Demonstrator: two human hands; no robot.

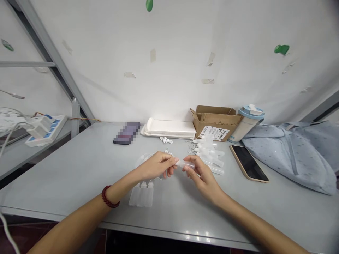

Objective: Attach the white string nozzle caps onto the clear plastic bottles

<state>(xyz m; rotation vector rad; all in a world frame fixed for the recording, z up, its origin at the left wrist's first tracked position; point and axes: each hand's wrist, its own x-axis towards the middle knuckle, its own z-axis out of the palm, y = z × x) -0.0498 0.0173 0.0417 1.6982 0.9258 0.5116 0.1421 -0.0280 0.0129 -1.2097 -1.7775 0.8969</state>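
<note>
A small translucent plastic bottle [186,164] lies nearly level between my two hands, over the middle of the grey table. My left hand [158,165] pinches its white cap end, with the fingertips partly hiding it. The fingers of my right hand [199,173] are closed round the clear body at the other end. Below my left hand, several similar bottles [143,195] lie side by side, necks pointing away from me. More bottles with thin white loops [210,153] are heaped beyond my right hand. Several small white caps [165,140] sit farther back.
Along the wall stand a stack of white flat boxes [172,127], an open cardboard box [217,125] and a blue-lidded cup [245,123]. A phone [249,163] and a light-blue cloth bag [288,155] lie at right. Another, blurred-out phone [126,133] lies back left.
</note>
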